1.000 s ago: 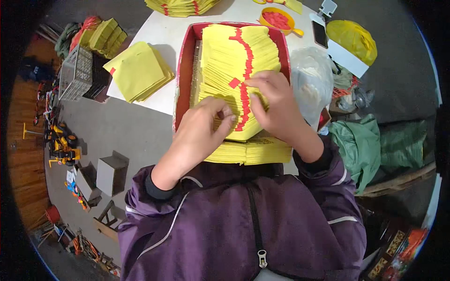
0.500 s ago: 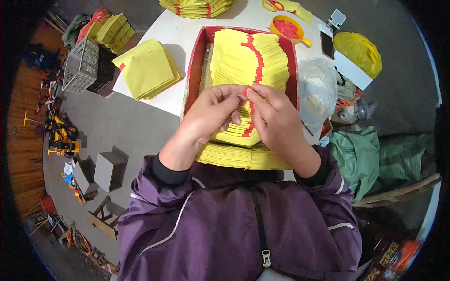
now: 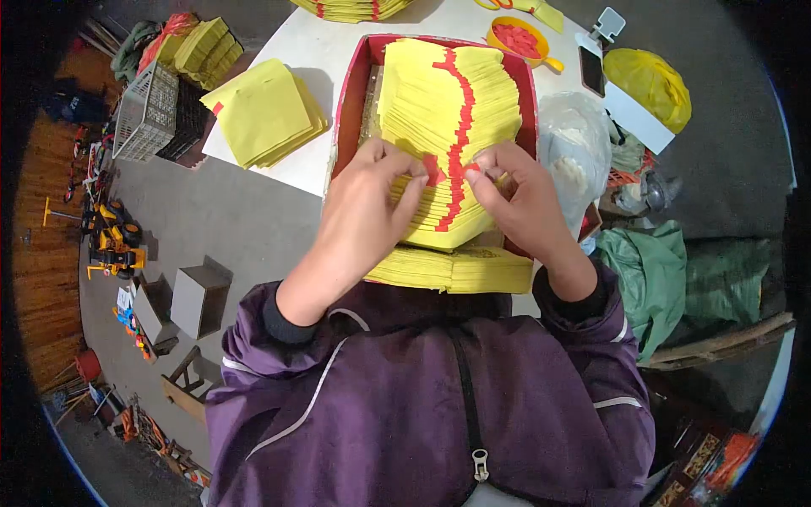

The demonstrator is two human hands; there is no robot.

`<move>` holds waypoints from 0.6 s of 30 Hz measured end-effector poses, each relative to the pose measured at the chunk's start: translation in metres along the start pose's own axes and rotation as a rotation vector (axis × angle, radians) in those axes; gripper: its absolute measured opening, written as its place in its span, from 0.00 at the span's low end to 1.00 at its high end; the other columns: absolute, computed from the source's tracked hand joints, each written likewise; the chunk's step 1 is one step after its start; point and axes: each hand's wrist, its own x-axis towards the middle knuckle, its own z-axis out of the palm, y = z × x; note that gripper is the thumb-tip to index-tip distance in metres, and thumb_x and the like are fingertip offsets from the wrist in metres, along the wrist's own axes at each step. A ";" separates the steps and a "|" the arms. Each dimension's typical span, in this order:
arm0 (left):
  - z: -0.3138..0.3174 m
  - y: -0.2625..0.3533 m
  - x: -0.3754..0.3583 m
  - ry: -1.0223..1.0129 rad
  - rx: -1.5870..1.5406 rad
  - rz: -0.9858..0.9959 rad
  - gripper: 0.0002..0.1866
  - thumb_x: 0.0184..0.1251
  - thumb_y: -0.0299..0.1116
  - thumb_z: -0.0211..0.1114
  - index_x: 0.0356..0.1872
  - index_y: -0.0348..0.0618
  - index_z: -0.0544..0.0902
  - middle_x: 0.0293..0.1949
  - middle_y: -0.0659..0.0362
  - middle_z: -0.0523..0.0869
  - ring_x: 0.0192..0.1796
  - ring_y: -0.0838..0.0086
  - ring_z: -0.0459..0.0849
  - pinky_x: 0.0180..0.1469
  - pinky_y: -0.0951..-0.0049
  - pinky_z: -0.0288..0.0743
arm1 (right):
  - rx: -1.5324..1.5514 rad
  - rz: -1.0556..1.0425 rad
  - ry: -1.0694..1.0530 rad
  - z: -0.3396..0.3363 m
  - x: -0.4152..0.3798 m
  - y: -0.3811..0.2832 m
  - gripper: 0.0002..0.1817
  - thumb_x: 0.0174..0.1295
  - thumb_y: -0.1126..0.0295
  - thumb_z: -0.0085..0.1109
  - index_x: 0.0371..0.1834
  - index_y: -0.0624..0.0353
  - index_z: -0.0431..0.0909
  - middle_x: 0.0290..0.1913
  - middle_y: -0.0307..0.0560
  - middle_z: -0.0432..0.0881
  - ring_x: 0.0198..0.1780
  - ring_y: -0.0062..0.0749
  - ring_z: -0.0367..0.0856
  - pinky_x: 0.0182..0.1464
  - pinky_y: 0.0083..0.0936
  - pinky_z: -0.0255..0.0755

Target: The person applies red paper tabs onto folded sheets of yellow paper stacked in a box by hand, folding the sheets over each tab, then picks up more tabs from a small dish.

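Observation:
Between the thumb and fingers of my left hand (image 3: 365, 203) is a small red paper piece (image 3: 433, 170), pinched at its edge. My right hand (image 3: 528, 198) pinches another bit of red paper (image 3: 471, 167), a short way to the right. Both hands are above a red-walled box (image 3: 353, 93) packed with overlapping yellow paper sheets (image 3: 422, 93). A wavy line of red tabs (image 3: 465, 106) runs down the middle of these sheets. Along the box's near side lies a thick yellow paper bundle (image 3: 448, 270).
On the white table (image 3: 308, 51) are a yellow paper stack (image 3: 269, 114), a yellow pan of red pieces (image 3: 517, 38), a phone (image 3: 591, 70) and a clear plastic bag (image 3: 574, 139). A crate (image 3: 148, 114) stands on the floor at left.
My hands were together over the red line; now they are apart, left hand leftward and right hand rightward, each with red paper. The view has shifted slightly.

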 end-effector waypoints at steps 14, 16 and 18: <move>-0.007 0.000 -0.028 -0.230 0.111 -0.002 0.08 0.61 0.24 0.74 0.41 0.40 0.87 0.37 0.54 0.87 0.34 0.63 0.84 0.39 0.65 0.76 | 0.178 0.199 -0.246 -0.015 -0.025 -0.023 0.11 0.69 0.75 0.64 0.53 0.59 0.81 0.34 0.33 0.79 0.29 0.17 0.68 0.33 0.16 0.61; -0.003 0.002 -0.026 -0.231 0.121 0.000 0.08 0.61 0.24 0.74 0.41 0.40 0.88 0.37 0.54 0.88 0.34 0.63 0.84 0.39 0.65 0.76 | 0.174 0.250 -0.276 -0.014 -0.026 -0.026 0.11 0.68 0.75 0.63 0.53 0.59 0.81 0.33 0.33 0.79 0.29 0.17 0.67 0.33 0.16 0.61; -0.001 0.004 -0.023 -0.320 0.067 -0.049 0.08 0.61 0.24 0.74 0.41 0.38 0.88 0.36 0.54 0.88 0.32 0.64 0.84 0.38 0.65 0.76 | 0.131 0.250 -0.311 -0.011 -0.025 -0.029 0.11 0.68 0.76 0.64 0.53 0.59 0.81 0.32 0.33 0.79 0.27 0.17 0.67 0.31 0.16 0.61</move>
